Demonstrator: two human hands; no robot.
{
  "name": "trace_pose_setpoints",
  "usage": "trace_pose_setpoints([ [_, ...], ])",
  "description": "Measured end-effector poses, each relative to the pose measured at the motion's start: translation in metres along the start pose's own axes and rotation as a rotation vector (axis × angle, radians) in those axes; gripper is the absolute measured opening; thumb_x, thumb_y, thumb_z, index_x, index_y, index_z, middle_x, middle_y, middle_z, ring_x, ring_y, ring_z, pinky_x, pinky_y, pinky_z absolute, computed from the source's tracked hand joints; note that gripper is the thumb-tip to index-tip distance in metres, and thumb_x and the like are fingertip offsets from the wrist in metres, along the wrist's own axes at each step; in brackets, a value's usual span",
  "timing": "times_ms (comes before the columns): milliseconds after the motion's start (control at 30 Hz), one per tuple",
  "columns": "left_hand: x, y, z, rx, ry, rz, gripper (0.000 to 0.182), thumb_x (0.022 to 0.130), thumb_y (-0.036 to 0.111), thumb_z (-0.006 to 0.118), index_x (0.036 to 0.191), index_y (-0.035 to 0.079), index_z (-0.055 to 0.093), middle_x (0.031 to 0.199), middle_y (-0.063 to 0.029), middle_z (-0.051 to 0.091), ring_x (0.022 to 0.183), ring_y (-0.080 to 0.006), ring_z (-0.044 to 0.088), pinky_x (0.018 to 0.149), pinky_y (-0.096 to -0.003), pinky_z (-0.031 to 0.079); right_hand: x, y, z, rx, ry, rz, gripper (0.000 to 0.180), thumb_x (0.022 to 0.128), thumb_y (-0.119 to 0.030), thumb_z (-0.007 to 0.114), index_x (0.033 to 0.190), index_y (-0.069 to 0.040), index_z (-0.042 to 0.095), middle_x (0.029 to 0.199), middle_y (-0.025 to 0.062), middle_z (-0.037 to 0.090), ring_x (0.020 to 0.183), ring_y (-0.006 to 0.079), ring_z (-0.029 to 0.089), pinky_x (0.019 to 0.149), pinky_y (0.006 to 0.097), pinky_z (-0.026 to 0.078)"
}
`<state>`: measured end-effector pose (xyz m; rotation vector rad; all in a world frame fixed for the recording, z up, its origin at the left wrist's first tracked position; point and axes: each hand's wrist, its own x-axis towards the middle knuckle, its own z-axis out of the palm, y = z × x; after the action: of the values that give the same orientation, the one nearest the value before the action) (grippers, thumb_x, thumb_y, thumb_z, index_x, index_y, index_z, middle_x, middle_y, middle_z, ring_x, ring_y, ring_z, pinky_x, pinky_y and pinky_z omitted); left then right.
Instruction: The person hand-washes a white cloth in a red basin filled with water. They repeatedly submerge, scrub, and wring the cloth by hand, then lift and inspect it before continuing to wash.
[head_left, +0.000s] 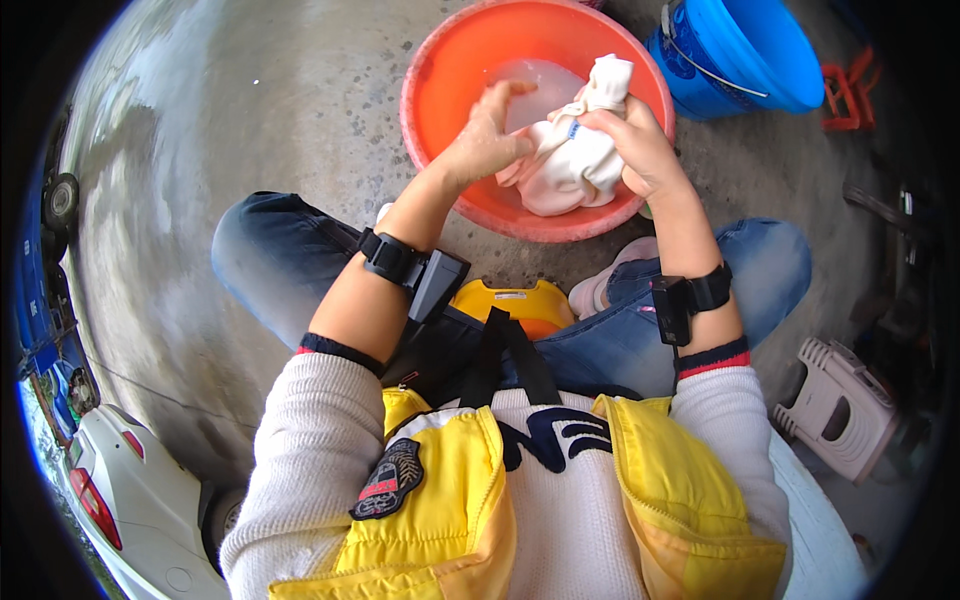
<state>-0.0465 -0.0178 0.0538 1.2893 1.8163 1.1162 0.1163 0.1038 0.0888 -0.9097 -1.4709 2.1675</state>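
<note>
My right hand (634, 139) grips a bunched white cloth (574, 172) that bears a small blue tag, its twisted end standing up past the fingers. At the cloth's left side is my left hand (491, 135), its fingers apart and curved; whether the palm touches the fabric is hard to tell. Both hands are over a round orange plastic basin (442, 82), which has some cloudy water (540, 82) in its bottom. The lower part of the cloth hangs inside the basin near its front rim.
A blue plastic bucket (772, 45) with a wire handle stands right of the basin, beside a red object (847, 94). Between my legs is a yellow plastic object (517, 304). A beige plastic stool (840, 405) lies at right; a white car (139, 502) is at lower left.
</note>
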Motion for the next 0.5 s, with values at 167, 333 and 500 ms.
trace_pose_setpoints([
  [167, -0.006, -0.024, 0.018, -0.032, -0.092, -0.143, 0.061, 0.075, 0.017, 0.069, 0.128, -0.001, 0.044, 0.105, -0.0153, 0.062, 0.098, -0.0228, 0.062, 0.087, -0.0331, 0.048, -0.015, -0.031, -0.011, 0.167, -0.178, -0.148, 0.032, 0.083, -0.008, 0.054, 0.115, -0.005, 0.052, 0.112, 0.0221, 0.062, 0.11, 0.0279, 0.059, 0.096, 0.0379, 0.048],
  [333, 0.0, -0.027, 0.01, -0.344, 0.078, -0.309, 0.032, 0.08, 0.017, 0.055, 0.104, -0.004, 0.058, 0.09, -0.0139, 0.064, 0.084, -0.0232, 0.061, 0.081, -0.0325, 0.047, -0.016, -0.054, -0.037, 0.343, -0.01, -0.178, 0.033, 0.083, -0.009, 0.053, 0.116, -0.004, 0.051, 0.119, 0.0226, 0.059, 0.113, 0.0292, 0.056, 0.102, 0.0409, 0.044],
  [500, 0.003, -0.024, -0.02, -0.861, 0.249, -0.488, 0.022, 0.078, 0.018, 0.048, 0.08, 0.001, 0.062, 0.079, -0.0069, 0.061, 0.077, -0.0165, 0.055, 0.071, -0.0283, 0.043, -0.005, -0.047, -0.062, 0.305, 0.427, -0.131, 0.032, 0.08, -0.007, 0.064, 0.11, -0.003, 0.054, 0.105, 0.012, 0.061, 0.096, 0.0231, 0.062, 0.089, 0.0372, 0.051],
])
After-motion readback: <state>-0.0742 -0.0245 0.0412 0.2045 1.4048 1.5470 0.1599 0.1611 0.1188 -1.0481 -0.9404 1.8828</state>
